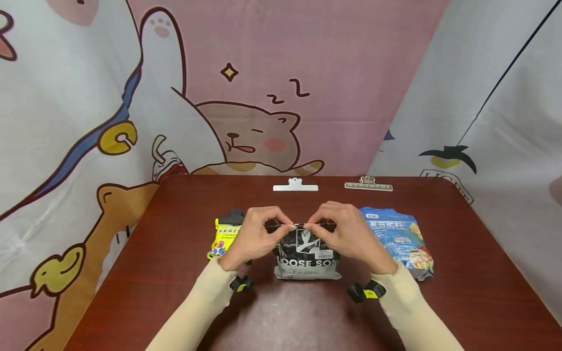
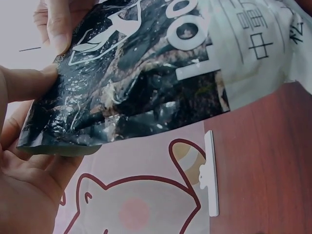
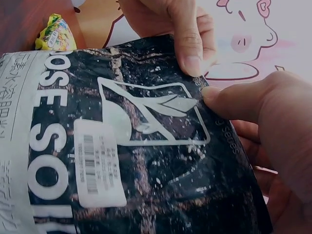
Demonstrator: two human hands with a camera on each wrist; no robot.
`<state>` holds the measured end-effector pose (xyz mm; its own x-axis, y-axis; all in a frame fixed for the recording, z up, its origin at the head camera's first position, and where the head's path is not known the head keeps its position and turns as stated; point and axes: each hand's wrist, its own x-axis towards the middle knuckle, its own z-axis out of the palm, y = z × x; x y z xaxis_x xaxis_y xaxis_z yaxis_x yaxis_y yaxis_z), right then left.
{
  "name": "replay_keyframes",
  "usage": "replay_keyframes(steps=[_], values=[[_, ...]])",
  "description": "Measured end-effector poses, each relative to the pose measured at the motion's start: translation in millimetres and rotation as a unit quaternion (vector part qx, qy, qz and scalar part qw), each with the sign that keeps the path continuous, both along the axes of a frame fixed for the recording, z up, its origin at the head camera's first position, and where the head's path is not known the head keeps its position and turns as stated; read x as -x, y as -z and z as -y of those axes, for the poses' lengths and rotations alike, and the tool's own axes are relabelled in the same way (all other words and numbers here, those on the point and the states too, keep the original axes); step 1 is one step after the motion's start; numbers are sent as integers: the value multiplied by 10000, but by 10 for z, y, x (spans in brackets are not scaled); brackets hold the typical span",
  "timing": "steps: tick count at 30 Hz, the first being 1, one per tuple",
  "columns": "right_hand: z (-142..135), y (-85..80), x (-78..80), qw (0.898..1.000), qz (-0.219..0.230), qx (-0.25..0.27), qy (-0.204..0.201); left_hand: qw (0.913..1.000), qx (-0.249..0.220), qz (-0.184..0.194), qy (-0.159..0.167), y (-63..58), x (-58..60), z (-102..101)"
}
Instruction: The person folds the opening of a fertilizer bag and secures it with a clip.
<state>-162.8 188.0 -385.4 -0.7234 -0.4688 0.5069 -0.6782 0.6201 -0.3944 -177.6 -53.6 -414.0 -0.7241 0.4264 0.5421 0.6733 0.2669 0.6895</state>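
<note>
Head view is showing the black bag (image 1: 307, 251) resting on the table (image 1: 290, 317) at the center of the frame, the left hand (image 1: 259, 233) and right hand (image 1: 344, 229) meeting at its top edge. Both hands' fingers are clamping that edge, thumbs pressing on the front face. If a thumb were slipping on the shiny film, the edge could be springing loose or creasing unevenly; a hard tug could be tipping the bag and, were its mouth unsealed, spilling the contents. The right forearm is passing close to the blue bag (image 1: 399, 239), right of center, so a wide swing could be nudging it.

The left hand is partly covering the yellow bag (image 1: 224, 239), left of center; whether the black clip (image 1: 236, 215) above is gripping it, I cannot tell. The black bag is hiding some fingertips and its own back, and both wrist views are cutting off its lower end. Its smallest print is blurring.
</note>
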Motion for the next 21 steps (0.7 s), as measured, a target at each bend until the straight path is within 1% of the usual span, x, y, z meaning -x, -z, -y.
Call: replay_keyframes(steps=[6, 21], values=[[-68, 7, -27, 9999, 122, 64, 94, 10000, -29, 42, -24, 5, -1, -2], [-131, 16, -39, 9997, 181, 155, 29, 9998, -99, 28, -174, -12, -2, -1]])
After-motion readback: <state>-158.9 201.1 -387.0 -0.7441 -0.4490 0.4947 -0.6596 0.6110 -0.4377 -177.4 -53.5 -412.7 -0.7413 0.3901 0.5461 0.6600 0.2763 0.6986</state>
